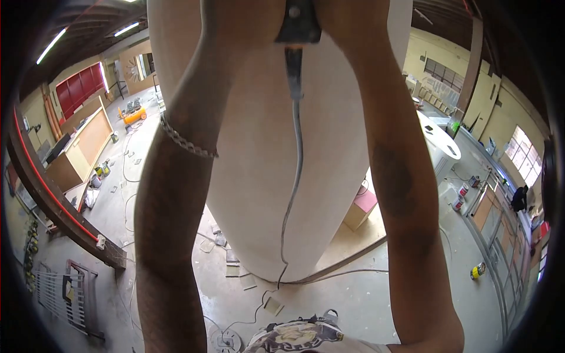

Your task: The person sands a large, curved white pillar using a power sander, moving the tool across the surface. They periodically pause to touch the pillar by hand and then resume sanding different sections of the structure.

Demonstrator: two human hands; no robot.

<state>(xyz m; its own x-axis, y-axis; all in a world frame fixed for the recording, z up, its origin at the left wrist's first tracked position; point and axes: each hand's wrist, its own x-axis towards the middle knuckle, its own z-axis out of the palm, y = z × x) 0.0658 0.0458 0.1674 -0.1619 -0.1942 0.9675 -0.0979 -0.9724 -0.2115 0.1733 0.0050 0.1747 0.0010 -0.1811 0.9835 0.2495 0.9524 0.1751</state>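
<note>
Both arms reach up in front of me against a tall, pale, curved panel (253,206). Between my left hand (250,20) and my right hand (353,20), at the top edge, is the black end of a corded power tool (299,23). Both hands close in on its sides; the fingers and the rest of the tool are cut off above, so its exact kind is hidden. A grey power cord (299,135) hangs from it down the panel to the floor. My left forearm wears a chain bracelet (185,141).
Small sheets (273,306) and cords lie on the floor by the panel's foot. At left stand a steel post (65,206), a metal rack (65,294) and an orange compressor (134,115). To the right are a white table (438,138), a yellow can (478,270) and a dark-clothed person (520,199).
</note>
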